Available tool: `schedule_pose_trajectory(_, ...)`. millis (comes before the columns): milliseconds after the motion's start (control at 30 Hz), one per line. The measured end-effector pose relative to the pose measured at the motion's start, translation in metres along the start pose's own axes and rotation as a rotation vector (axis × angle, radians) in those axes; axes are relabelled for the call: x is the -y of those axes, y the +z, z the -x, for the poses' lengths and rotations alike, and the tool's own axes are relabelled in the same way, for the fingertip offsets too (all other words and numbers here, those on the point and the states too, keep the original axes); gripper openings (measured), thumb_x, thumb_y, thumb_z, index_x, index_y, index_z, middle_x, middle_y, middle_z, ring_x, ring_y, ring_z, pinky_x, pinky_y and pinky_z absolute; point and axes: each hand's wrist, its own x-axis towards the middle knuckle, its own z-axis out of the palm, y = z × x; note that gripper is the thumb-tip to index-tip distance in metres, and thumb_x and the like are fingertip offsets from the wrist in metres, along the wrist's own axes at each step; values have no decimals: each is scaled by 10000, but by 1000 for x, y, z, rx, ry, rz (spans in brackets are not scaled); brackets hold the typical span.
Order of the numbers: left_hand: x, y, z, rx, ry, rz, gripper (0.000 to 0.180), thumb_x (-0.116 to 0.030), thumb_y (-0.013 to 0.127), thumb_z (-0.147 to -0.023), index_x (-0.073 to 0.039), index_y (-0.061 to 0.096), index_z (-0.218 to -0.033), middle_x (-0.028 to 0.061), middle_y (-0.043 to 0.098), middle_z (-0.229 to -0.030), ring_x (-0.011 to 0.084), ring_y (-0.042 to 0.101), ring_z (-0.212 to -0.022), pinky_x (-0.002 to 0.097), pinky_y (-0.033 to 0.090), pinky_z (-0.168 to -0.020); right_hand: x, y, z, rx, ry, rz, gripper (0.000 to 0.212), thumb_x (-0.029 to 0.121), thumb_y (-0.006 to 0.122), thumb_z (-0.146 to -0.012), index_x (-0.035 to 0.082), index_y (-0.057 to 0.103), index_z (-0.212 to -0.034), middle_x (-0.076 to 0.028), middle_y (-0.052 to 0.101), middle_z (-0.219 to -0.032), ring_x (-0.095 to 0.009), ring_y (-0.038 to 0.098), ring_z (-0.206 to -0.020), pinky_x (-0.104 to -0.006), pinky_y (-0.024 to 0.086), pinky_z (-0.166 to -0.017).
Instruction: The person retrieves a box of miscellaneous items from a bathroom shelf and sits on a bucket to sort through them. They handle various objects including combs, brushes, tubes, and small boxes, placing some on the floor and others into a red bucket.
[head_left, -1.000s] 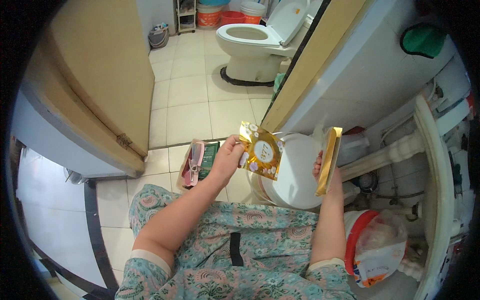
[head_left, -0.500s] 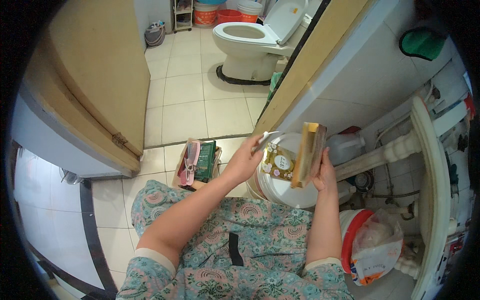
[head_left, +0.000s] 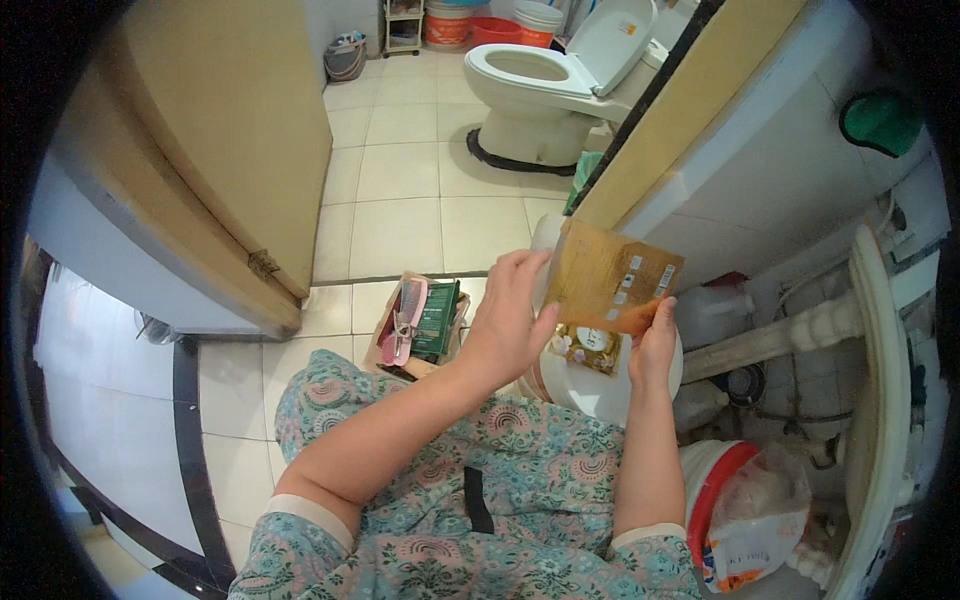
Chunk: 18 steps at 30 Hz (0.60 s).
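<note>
My right hand (head_left: 655,345) grips the lower right corner of a flat golden-brown box (head_left: 608,278), its broad face turned up and marked with small pale label patches. My left hand (head_left: 512,315) is at the box's left end, fingers stretched and thumb apart; whether the fingertips touch the edge is hard to see. Beneath the box, a gold flower-patterned packet (head_left: 588,350) lies on the white lid (head_left: 610,393) of a bucket, partly covered by the box. An open tray (head_left: 375,340) on the floor, left of my left forearm, holds a pink comb (head_left: 406,320) and a green box (head_left: 437,322).
A toilet (head_left: 535,100) with raised lid stands ahead, beyond the doorway. The yellow door (head_left: 220,130) is at left. A white bucket with a red rim (head_left: 722,485) and a plastic bag (head_left: 765,500) stand at right, beside a pale curved pedestal structure (head_left: 880,370).
The box has turned from edge-on to show its broad labelled face, covering more of the gold packet. My left hand's fingers have spread beside it. The view has shifted slightly.
</note>
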Motion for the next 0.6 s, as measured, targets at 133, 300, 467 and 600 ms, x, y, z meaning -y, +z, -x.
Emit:
schedule_pose_trajectory(133,17,-1,-3,-74,-110,12,547,-139,579,-810,-3,295,-1257,223,376,-1224,349,421,-1105,400,367,-926,-3,20,6,124,17,-171,473,402,315,-959,50,381,-1268,-72,467,-1209,-187,472,-1083,-323,394,-897)
schedule_pose_trajectory(300,28,-16,-10,3,-462,553,412,-141,465,-905,-59,249,-1247,112,575,-969,175,561,-841,315,460,-724,-21,26,-1,219,84,-43,470,356,350,-963,26,342,-1298,-109,443,-1247,-232,437,-1142,-360,346,-975)
schedule_pose_trajectory(467,11,-40,-17,45,-264,70,355,-90,462,-886,-87,332,-1216,142,633,-870,255,616,-717,340,482,-634,-13,54,20,238,-519,869,773,242,641,-795,27,183,-1379,-183,227,-1396,-318,271,-1271,-403,273,-1035)
schedule_pose_trajectory(600,4,-47,-14,169,-52,-106,383,-62,493,-858,-92,378,-1223,152,639,-919,313,628,-757,376,497,-644,1,69,38,325,-851,1136,1121,262,802,-610,48,38,-1403,-183,194,-1414,-335,205,-1312,-408,215,-1069)
